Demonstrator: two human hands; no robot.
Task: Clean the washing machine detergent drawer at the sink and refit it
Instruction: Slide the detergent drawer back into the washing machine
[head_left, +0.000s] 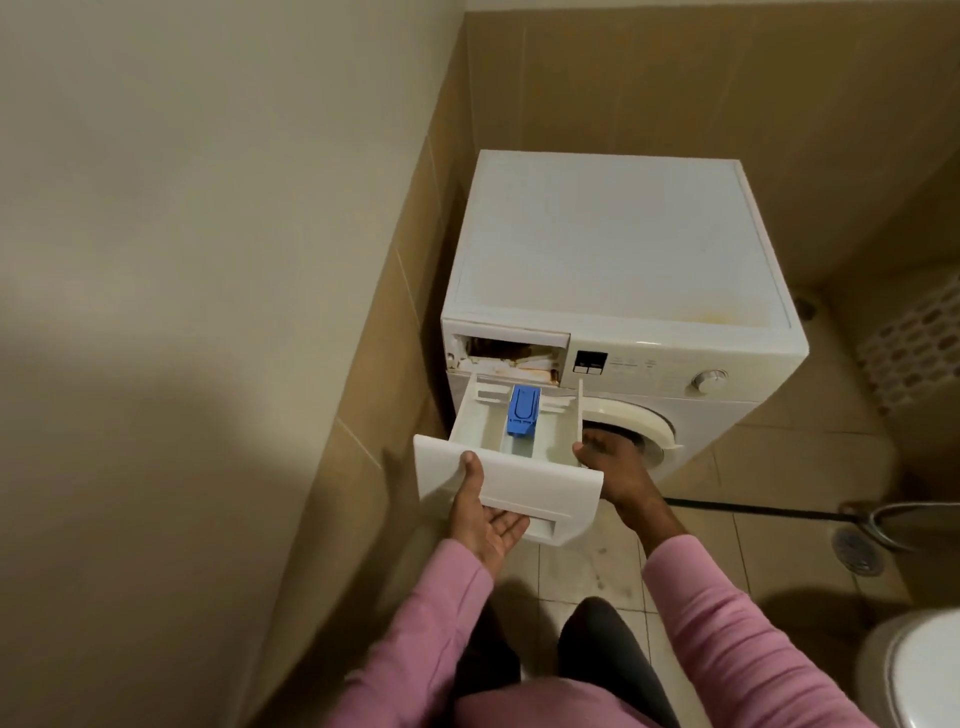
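- Left hand (485, 512), pink-sleeved: palm under the detergent drawer (519, 483) front panel, thumb over its top edge, gripping.
- Right hand (615, 465): grips the drawer's right side wall.
- Drawer held before washing machine (597, 249), rear end just below open slot (511, 353); blue insert (523, 410) in middle compartment.

**Pink Sleeves, Dark Trousers**

The left sleeve (415, 639) and right sleeve (727, 623) are long, plain pink (softly creased along the forearms); left hand (483, 514) and right hand (618, 467) are bare past the cuffs; dark trousers (597, 639) cover the legs.
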